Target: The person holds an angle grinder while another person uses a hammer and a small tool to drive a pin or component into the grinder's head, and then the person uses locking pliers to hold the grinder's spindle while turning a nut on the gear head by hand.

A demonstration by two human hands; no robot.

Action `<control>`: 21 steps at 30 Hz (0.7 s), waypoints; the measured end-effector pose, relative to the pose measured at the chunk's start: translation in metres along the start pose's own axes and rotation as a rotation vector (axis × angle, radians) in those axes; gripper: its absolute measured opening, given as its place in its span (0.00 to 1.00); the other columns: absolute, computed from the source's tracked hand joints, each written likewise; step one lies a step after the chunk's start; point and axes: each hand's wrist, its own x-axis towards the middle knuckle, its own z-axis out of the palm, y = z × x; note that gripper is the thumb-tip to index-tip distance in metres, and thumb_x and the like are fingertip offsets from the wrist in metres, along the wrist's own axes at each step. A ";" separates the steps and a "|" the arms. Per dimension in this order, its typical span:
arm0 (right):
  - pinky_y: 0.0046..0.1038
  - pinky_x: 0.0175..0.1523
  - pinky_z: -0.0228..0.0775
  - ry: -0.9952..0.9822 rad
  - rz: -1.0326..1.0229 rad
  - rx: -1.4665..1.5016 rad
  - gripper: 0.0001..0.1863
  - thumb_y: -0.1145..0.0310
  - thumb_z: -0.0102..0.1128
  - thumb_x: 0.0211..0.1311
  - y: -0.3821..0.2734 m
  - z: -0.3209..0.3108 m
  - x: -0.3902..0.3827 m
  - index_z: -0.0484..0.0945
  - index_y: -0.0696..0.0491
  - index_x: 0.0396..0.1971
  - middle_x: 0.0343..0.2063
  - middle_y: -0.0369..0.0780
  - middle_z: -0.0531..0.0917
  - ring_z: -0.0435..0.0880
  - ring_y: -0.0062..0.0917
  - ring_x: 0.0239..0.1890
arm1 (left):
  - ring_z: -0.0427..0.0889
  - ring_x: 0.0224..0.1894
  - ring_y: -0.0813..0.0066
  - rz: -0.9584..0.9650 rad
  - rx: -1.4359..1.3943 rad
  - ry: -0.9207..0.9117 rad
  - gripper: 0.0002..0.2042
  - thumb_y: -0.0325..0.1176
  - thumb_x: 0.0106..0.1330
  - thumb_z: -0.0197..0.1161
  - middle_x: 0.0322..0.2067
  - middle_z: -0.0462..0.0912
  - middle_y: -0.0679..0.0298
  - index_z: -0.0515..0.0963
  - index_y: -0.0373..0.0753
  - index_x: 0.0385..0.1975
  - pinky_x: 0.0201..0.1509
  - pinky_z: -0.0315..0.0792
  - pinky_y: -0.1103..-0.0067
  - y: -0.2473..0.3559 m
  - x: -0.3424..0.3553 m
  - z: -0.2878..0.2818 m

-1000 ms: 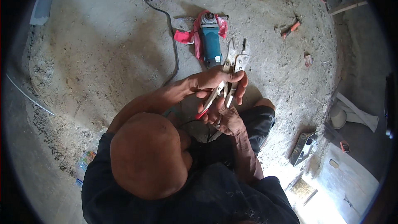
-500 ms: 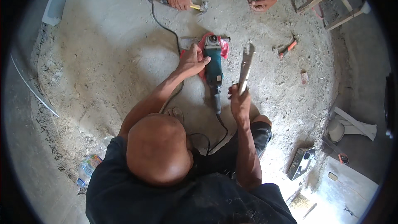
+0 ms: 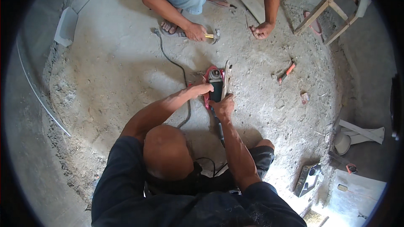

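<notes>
A teal angle grinder (image 3: 216,91) lies on the dusty ground, its bare spindle facing up and no disc showing. Red sheet material (image 3: 206,100) sticks out from under it. Fingers of my left hand (image 3: 203,88) close on the grinder's left side, just below the metal head. My right hand (image 3: 223,106) grips a long, worn metal tool (image 3: 227,77) with a notched end, whose exact kind I cannot make out. That tool stands along the grinder's right side, and whether they touch is hard to see. Part of my right hand covers the grinder's lower body.
Across from me a person crouches, with a hammer (image 3: 212,36) in one hand and something thin in the other hand (image 3: 264,30). A cord with a plug (image 3: 157,32), an orange-handled tool (image 3: 286,74), a wooden frame (image 3: 322,11) and a grey-black box-shaped object (image 3: 307,180) lie around.
My right hand has brought the metal tool leftward, alongside the grinder. My left hand stays at the grinder. The view has tilted forward, showing more of the other person.
</notes>
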 end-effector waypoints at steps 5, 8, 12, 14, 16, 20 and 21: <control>0.42 0.49 0.77 0.026 -0.006 -0.041 0.48 0.54 0.86 0.29 0.002 0.006 0.009 0.67 0.64 0.49 0.38 0.52 0.83 0.84 0.47 0.42 | 0.80 0.42 0.57 0.190 0.495 0.018 0.19 0.41 0.57 0.62 0.37 0.81 0.49 0.77 0.30 0.40 0.46 0.73 0.66 0.026 -0.041 -0.020; 0.39 0.47 0.78 -0.048 0.004 -0.025 0.46 0.55 0.85 0.30 0.001 -0.011 0.006 0.69 0.65 0.47 0.37 0.51 0.83 0.85 0.42 0.40 | 0.82 0.46 0.52 0.398 0.708 -0.021 0.21 0.47 0.63 0.61 0.40 0.82 0.47 0.76 0.31 0.40 0.50 0.74 0.65 0.046 -0.096 -0.043; 0.29 0.36 0.75 -0.277 -0.082 0.480 0.24 0.66 0.81 0.42 0.011 -0.057 -0.022 0.77 0.60 0.35 0.31 0.38 0.83 0.82 0.24 0.32 | 0.84 0.39 0.53 0.457 0.763 0.192 0.24 0.52 0.67 0.57 0.34 0.83 0.49 0.75 0.32 0.38 0.47 0.75 0.66 0.076 -0.182 -0.062; 0.24 0.33 0.71 -0.395 -0.068 0.759 0.11 0.75 0.77 0.48 0.014 -0.077 -0.047 0.80 0.53 0.27 0.26 0.30 0.80 0.77 0.15 0.28 | 0.84 0.36 0.57 0.403 0.602 0.188 0.28 0.59 0.71 0.51 0.31 0.83 0.51 0.75 0.33 0.37 0.45 0.75 0.67 0.090 -0.229 -0.065; 0.23 0.33 0.69 -0.452 -0.115 0.908 0.13 0.74 0.78 0.48 0.016 -0.103 -0.072 0.77 0.50 0.26 0.25 0.29 0.79 0.75 0.15 0.27 | 0.83 0.38 0.59 0.287 0.514 0.151 0.33 0.64 0.72 0.44 0.33 0.82 0.51 0.74 0.32 0.38 0.46 0.75 0.67 0.110 -0.269 -0.060; 0.22 0.33 0.62 -0.539 -0.244 1.043 0.20 0.75 0.78 0.47 0.012 -0.163 -0.118 0.70 0.47 0.28 0.26 0.26 0.72 0.68 0.13 0.28 | 0.80 0.47 0.59 0.120 0.446 0.024 0.41 0.70 0.71 0.36 0.42 0.80 0.50 0.72 0.28 0.50 0.54 0.73 0.66 0.146 -0.328 -0.025; 0.22 0.32 0.60 -0.539 -0.326 1.089 0.21 0.74 0.78 0.48 0.009 -0.175 -0.130 0.69 0.47 0.29 0.25 0.26 0.70 0.66 0.12 0.27 | 0.79 0.50 0.58 0.115 0.402 -0.012 0.43 0.70 0.71 0.36 0.45 0.80 0.49 0.70 0.26 0.53 0.56 0.72 0.66 0.153 -0.340 -0.013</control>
